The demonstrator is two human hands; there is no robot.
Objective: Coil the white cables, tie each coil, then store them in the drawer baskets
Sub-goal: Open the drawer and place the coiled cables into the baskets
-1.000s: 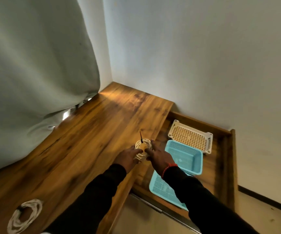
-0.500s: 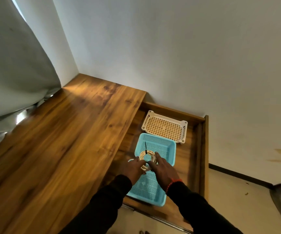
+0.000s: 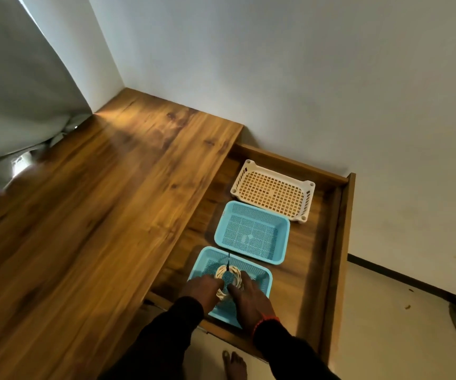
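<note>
A small coil of white cable, tied with a black tie whose tail sticks up, is held over the near blue basket in the open wooden drawer. My left hand grips the coil's left side and my right hand grips its right side. The coil sits low inside the basket; I cannot tell whether it touches the mesh floor. A second blue basket lies behind it and holds no cable. A white basket sits at the back of the drawer.
A long wooden tabletop runs along the drawer's left. A grey curtain hangs at the far left, white walls close the corner. My bare foot stands on the pale floor below the drawer front.
Both hands carried the tied coil from the tabletop edge rightward and down into the near blue basket. The view swung right, and the other coil on the table left the frame.
</note>
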